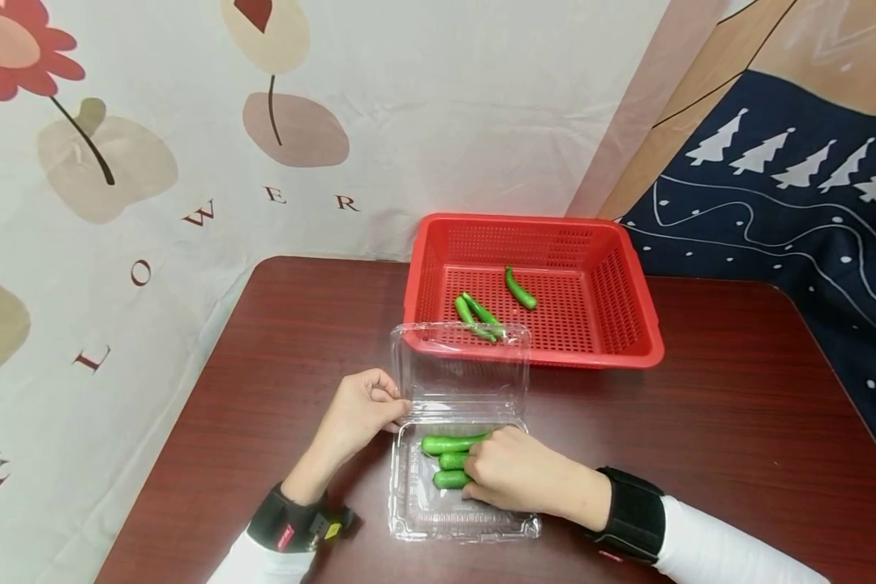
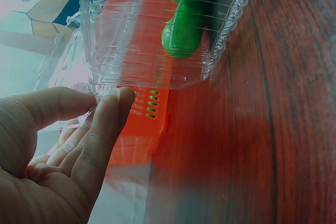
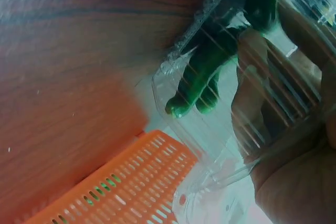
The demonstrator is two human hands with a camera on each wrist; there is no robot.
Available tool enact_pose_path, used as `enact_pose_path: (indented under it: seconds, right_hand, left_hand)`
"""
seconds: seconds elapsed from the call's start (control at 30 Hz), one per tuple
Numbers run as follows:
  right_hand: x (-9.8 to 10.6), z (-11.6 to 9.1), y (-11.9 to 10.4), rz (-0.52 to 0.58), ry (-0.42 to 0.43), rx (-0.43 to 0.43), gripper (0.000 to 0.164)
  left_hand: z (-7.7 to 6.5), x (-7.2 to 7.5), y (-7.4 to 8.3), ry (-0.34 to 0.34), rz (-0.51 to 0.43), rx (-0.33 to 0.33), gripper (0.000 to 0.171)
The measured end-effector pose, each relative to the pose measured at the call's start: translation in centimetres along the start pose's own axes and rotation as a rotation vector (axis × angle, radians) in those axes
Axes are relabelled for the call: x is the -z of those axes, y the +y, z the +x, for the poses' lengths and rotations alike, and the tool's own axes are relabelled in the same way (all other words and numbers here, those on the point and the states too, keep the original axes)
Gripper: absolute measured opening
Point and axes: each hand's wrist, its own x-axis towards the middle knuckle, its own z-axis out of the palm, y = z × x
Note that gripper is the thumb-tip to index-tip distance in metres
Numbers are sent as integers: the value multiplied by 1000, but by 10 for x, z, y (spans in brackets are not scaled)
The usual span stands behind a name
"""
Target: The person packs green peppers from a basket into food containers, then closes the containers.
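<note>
A clear plastic clamshell container (image 1: 416,519) stands with its lid raised. Several green cucumbers (image 1: 448,444) lie side by side in its base, their right ends covered by my right hand (image 1: 514,472). That hand reaches into the base, thumb and fingers pinching one cucumber (image 3: 262,3); two others (image 3: 197,80) show through the plastic. My left hand (image 1: 361,410) pinches the container's left edge near the hinge, as its fingertips (image 2: 126,95) show in the left wrist view.
Behind the container is a red perforated basket (image 1: 628,349) with one curved cucumber (image 1: 520,290) and two more (image 1: 474,316) lying in it; the raised lid overlaps its front rim. A printed cloth (image 1: 445,146) hangs behind the dark wooden table (image 1: 737,389).
</note>
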Motion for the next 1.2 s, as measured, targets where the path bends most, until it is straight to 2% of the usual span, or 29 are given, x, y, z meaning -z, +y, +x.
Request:
enact_pose_path:
  seconds: [0.17, 0.3, 0.47, 0.63, 0.77, 1.1, 1.2]
  right_hand:
    - [7, -2, 2, -45, 48, -2, 37]
    - [19, -3, 9, -74, 120, 20, 37]
    - [40, -3, 21, -58, 229, 60, 31]
    - [67, -1, 34, -11, 289, 77, 19]
    - [86, -1, 44, 41, 305, 56, 18]
    - [121, 4, 75, 107, 410, -7, 37]
    - [129, 6, 88, 108, 433, -38, 32]
  left_hand:
    - [0, 0, 0, -5, -5, 0, 17]
    - [0, 0, 0, -4, -13, 0, 18]
    - [1, 1, 0, -3, -20, -8, 17]
    - [0, 0, -1, -1, -7, -7, 16]
    - [1, 0, -2, -4, -4, -8, 16]
    - [1, 0, -1, -3, -8, -9, 16]
    - [1, 0, -1, -2, -10, -13, 16]
